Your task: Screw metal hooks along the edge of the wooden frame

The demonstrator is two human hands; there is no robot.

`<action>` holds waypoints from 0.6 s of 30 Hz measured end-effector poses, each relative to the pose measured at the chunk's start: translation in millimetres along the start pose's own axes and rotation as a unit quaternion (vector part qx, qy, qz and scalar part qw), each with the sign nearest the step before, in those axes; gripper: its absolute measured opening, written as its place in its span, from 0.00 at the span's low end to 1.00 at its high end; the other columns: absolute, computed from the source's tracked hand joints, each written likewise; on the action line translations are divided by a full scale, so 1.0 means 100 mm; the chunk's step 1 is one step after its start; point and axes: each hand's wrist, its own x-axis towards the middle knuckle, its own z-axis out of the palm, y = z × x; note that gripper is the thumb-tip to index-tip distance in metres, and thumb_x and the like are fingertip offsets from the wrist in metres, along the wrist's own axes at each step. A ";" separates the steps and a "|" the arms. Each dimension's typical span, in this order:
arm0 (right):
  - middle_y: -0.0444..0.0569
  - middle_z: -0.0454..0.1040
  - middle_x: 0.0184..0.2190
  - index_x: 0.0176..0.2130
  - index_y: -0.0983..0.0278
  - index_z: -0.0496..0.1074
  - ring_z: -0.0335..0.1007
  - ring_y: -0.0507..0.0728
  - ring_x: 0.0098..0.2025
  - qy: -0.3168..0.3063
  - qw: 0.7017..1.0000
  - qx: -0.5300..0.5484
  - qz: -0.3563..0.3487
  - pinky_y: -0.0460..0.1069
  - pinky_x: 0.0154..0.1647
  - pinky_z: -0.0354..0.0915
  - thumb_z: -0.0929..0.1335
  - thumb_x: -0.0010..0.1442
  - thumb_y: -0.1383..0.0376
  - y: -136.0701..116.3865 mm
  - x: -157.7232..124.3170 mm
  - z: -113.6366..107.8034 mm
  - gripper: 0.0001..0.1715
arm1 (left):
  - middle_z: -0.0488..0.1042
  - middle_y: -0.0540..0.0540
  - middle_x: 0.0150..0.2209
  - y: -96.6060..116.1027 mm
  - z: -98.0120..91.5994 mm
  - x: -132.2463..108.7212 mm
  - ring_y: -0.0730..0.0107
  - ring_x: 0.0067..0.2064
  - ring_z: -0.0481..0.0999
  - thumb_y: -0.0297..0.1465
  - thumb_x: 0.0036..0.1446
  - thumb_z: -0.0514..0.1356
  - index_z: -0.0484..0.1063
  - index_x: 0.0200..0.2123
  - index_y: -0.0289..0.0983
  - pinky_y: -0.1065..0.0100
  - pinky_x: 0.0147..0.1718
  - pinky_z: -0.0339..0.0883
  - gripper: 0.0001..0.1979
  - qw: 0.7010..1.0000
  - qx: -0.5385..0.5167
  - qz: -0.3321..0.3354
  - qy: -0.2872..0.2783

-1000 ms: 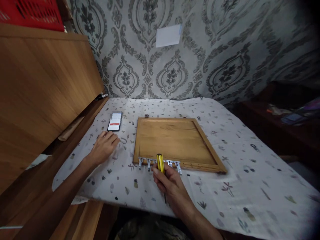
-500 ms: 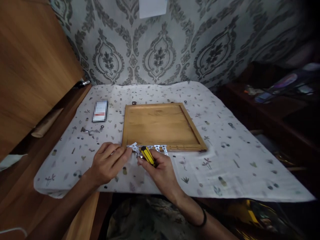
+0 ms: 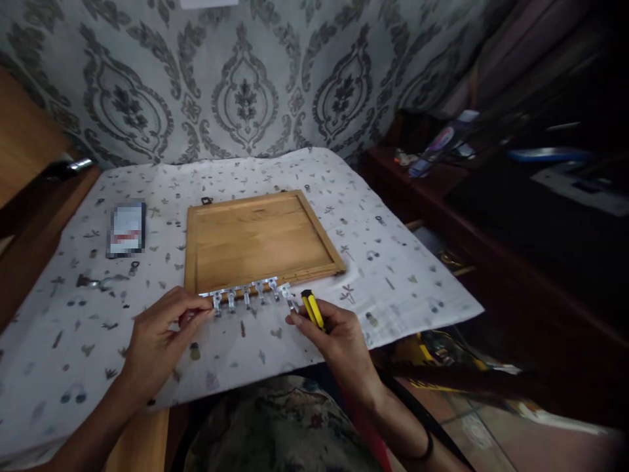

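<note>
A square wooden board with a raised frame [image 3: 255,239] lies on a cloth-covered table [image 3: 403,269]. Along its near edge runs a metal strip of hooks [image 3: 248,293]. My left hand [image 3: 160,334] pinches the left end of that strip with closed fingers. My right hand [image 3: 337,337] is closed on a yellow-and-black screwdriver [image 3: 312,308] and its fingertips touch the strip's right end.
A phone [image 3: 126,227] lies left of the board, with small metal pieces [image 3: 98,282] near it. A wooden cabinet [image 3: 24,141] stands at the left. Dark furniture with clutter [image 3: 491,190] fills the right side. Patterned wallpaper is behind the table.
My left hand left the phone's side and came to the strip of hooks, now pinching its left end. The view swung right and down; my right hand kept the screwdriver.
</note>
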 end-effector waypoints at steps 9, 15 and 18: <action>0.38 0.59 0.18 0.24 0.64 0.73 0.49 0.48 0.24 -0.021 0.993 0.065 0.100 0.47 0.24 0.47 0.75 0.45 0.54 0.11 0.27 -0.17 0.17 | 0.79 0.53 0.29 0.14 0.18 0.21 0.75 0.30 0.77 0.31 0.55 0.67 0.78 0.29 0.40 0.78 0.31 0.71 0.02 0.983 -0.116 -0.122 -0.067; 0.39 0.63 0.18 0.25 0.64 0.74 0.48 0.47 0.22 -0.044 0.986 0.084 0.137 0.47 0.23 0.43 0.75 0.42 0.58 0.13 0.45 -0.06 0.13 | 0.80 0.52 0.29 0.20 0.26 0.41 0.73 0.30 0.78 0.34 0.56 0.67 0.79 0.31 0.40 0.77 0.30 0.72 0.05 0.979 -0.115 -0.143 -0.089; 0.37 0.61 0.17 0.26 0.64 0.74 0.47 0.47 0.21 -0.053 0.983 0.094 0.150 0.47 0.22 0.43 0.75 0.42 0.58 0.12 0.47 -0.05 0.13 | 0.79 0.52 0.29 0.17 0.34 0.53 0.74 0.29 0.77 0.34 0.59 0.65 0.78 0.32 0.39 0.77 0.28 0.69 0.05 0.987 -0.077 -0.091 -0.106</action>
